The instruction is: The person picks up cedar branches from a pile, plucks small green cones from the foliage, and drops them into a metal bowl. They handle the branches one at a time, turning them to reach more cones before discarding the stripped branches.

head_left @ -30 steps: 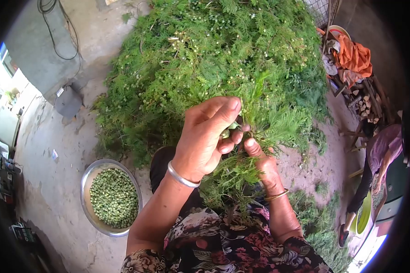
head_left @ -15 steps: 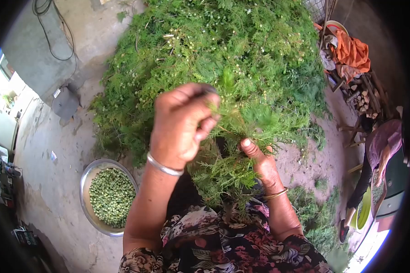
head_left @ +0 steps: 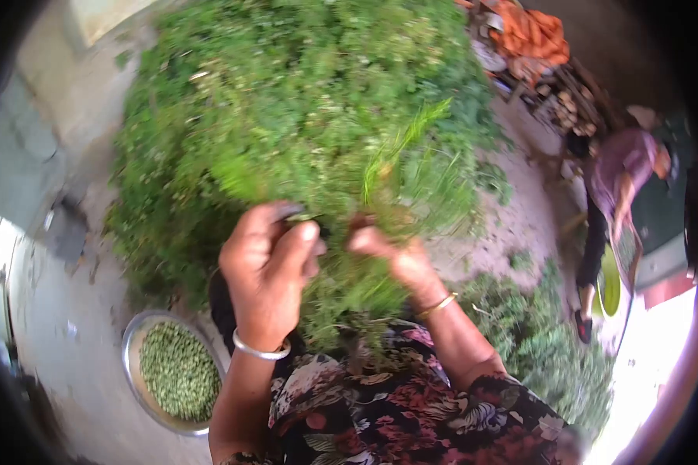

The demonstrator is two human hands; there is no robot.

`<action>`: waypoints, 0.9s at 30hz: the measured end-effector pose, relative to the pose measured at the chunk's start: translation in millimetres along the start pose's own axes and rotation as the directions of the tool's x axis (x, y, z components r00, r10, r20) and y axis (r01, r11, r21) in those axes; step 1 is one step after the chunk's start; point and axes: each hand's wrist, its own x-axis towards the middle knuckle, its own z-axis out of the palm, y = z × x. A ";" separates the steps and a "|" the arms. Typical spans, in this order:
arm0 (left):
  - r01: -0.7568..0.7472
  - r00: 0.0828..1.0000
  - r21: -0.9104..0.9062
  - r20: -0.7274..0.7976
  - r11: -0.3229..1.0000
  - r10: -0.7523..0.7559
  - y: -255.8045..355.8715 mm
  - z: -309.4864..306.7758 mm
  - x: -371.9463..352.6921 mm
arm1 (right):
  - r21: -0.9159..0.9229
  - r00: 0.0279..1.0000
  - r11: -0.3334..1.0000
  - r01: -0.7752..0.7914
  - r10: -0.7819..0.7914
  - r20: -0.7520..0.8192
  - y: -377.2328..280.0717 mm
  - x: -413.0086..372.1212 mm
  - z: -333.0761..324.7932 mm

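And the right hand (head_left: 395,257) grips a feathery green sprig (head_left: 433,190); the left hand (head_left: 265,271) curls closed, contents unclear; small white patch (head_left: 49,220) too blurred to read!

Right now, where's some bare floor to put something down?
Mostly bare floor lies left of the metal bowl. Another bare strip runs between the big green pile and the firewood. It's crowded in the middle, around the left hand, right hand and green sprigs, and lower right, under more branches.

Orange cloth (head_left: 531,35) by stacked firewood (head_left: 570,110), person (head_left: 625,164) in purple stooping, yellow-green tub (head_left: 611,288) beside them
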 end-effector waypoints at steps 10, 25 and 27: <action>-0.091 0.987 0.167 -0.117 0.982 0.112 -23.0 1.6 5.8 | 0.237 0.931 0.947 0.218 -0.274 0.239 -0.2 19.9 22.9; 0.320 0.945 -0.662 0.272 0.678 -0.181 20.9 6.8 -0.1 | 0.238 0.989 0.968 0.083 -0.109 0.101 5.2 26.3 3.7; 0.456 0.884 -0.688 0.427 0.565 -0.193 17.8 13.9 -6.6 | 0.070 0.994 0.992 0.103 -0.105 0.013 6.9 29.0 2.4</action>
